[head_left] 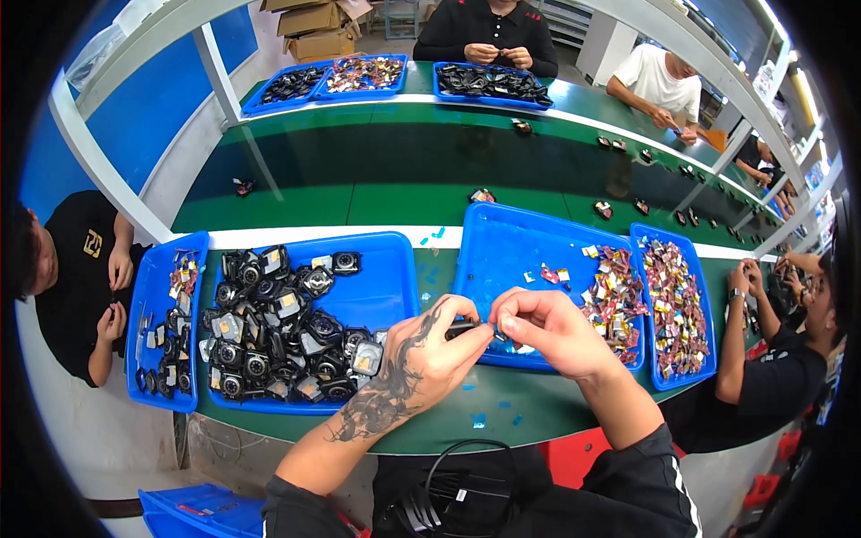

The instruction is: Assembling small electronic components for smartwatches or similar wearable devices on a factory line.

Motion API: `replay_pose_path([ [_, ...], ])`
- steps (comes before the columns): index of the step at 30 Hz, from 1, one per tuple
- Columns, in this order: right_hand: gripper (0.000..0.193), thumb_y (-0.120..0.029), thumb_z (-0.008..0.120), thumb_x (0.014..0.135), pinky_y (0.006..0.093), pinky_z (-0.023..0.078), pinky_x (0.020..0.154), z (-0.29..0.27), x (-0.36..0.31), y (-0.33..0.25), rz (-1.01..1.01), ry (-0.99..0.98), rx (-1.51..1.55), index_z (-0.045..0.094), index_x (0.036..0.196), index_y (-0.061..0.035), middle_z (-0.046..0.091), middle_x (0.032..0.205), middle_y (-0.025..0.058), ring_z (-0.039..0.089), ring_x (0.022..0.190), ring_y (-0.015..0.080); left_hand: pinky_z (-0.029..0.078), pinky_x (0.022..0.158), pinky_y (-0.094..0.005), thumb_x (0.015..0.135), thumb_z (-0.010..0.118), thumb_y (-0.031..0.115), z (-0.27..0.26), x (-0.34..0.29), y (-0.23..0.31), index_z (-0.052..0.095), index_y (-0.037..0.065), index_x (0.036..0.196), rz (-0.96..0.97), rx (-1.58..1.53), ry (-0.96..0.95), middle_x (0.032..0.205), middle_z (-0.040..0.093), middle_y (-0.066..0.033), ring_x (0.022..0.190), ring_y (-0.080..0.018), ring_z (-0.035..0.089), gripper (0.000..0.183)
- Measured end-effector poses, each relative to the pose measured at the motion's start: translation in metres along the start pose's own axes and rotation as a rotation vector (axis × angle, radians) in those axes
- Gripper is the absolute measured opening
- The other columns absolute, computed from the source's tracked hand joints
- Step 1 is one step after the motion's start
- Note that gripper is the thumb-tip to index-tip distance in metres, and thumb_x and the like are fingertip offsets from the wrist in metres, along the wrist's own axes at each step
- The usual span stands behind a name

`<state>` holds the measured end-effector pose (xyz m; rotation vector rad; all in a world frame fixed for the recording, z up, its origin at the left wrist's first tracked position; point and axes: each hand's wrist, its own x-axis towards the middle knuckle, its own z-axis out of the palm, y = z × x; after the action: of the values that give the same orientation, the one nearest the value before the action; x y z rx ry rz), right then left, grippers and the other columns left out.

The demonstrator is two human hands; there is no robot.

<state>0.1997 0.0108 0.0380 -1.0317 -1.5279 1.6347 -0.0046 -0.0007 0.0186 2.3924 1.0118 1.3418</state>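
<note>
My left hand (434, 351), tattooed from the back of the hand to the forearm, is closed round a small black piece (461, 328); most of it is hidden by the fingers. My right hand (558, 334) meets it with thumb and forefinger pinched at its edge, and what lies between those fingertips is too small to make out. Both hands are above the table, between two blue trays. In the left tray (405, 269) lies a heap of black watch cases (287, 314). Small parts with red, yellow and silver pieces (613, 296) fill the right side of the other tray (511, 235).
Blue film scraps (480, 420) lie on the green table (430, 408). Narrower trays of parts (202, 247) (708, 359) flank both sides. Beyond a white ledge (314, 235), a green conveyor (395, 170) carries spaced-out parts. Co-workers sit left, right and opposite.
</note>
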Motion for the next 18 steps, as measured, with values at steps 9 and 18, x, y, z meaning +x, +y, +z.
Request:
replay_pose_path([
  [9,0.013,-0.008,0.064,0.088,0.0412,0.051,0.083,-0.012,0.009,0.017,-0.300,0.349,-1.084,0.068,0.099,-0.0021,0.061,0.110,0.0183,0.062,0.096,0.0368,0.053,0.063,-0.0263,0.073,0.079,0.003,0.006,-0.003,0.007,0.073,0.004,0.085,-0.242,-0.181,0.048,0.090,0.058,-0.0060,0.075,-0.0165,0.064,0.013],
  [18,0.016,0.004,0.067,0.083,0.0281,0.053,0.077,0.017,-0.001,0.006,-0.395,0.250,-0.346,0.070,0.098,0.0008,0.066,0.100,0.0122,0.064,0.093,0.0185,0.051,0.074,-0.0292,0.082,0.073,0.009,0.014,-0.009,-0.008,0.069,0.004,0.102,-0.474,-0.550,-0.023,0.095,0.058,-0.0073,0.085,-0.0161,0.062,0.021],
])
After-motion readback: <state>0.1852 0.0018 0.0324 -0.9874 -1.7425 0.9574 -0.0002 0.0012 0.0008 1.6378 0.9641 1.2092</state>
